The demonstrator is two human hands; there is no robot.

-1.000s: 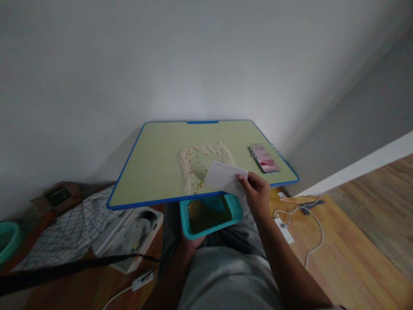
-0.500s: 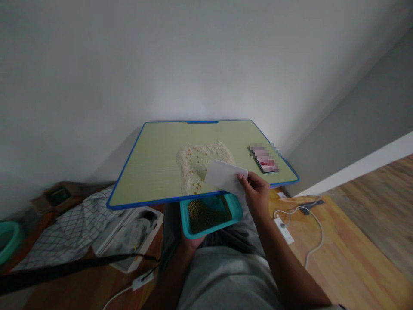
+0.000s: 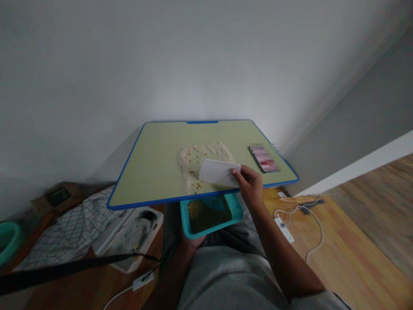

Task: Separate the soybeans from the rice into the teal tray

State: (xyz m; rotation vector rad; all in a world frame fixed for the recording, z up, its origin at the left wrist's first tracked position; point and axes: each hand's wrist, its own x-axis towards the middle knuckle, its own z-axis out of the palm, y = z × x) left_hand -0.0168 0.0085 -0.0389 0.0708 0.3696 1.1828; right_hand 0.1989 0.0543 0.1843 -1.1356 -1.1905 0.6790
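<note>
My right hand (image 3: 251, 183) pinches the right end of a white rectangular card (image 3: 217, 173), tilted over the front part of a small table (image 3: 145, 172). Left of and behind the card lies a heap of pale grains (image 3: 184, 160), like rice, with orange kernels (image 3: 198, 187) scattered among them. Below the table's front edge, a teal tray (image 3: 238, 210) is held up by my left hand (image 3: 192, 242), whose fingers are mostly hidden beneath it. Small dark green beans (image 3: 206, 217) cover much of the tray's bottom.
A phone (image 3: 264, 159) lies on the table's right side. On the floor are a power strip (image 3: 284, 230) with white cables, an open white box (image 3: 138, 232), a checked cloth (image 3: 77, 224) and a green basin (image 3: 9, 241). A wall stands behind the table.
My right hand has moved the card a little to the left and turned it slightly flatter. The tray and my left hand have stayed in place.
</note>
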